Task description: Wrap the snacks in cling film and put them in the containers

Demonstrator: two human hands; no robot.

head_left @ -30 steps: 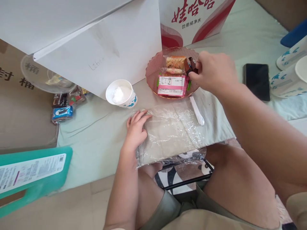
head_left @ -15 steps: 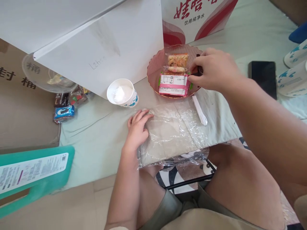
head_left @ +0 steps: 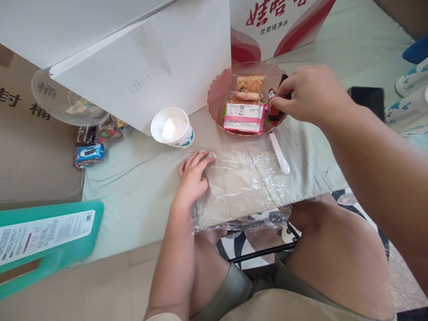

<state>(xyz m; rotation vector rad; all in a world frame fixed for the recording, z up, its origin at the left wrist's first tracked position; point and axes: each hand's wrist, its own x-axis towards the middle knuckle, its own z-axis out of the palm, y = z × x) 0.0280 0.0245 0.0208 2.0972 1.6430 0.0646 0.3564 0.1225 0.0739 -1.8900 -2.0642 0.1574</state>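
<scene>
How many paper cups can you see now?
3: one cup left of the plate, with white contents; a far cup and a near cup at the right edge, past the phone. The frame cuts both, so more may be hidden.

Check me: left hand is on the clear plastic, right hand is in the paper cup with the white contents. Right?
Not quite: the right hand is at the pink dish, touching a dark-wrapped snack, not in the paper cup. The head view shows it. The left hand is on the clear plastic, as you say.
</scene>
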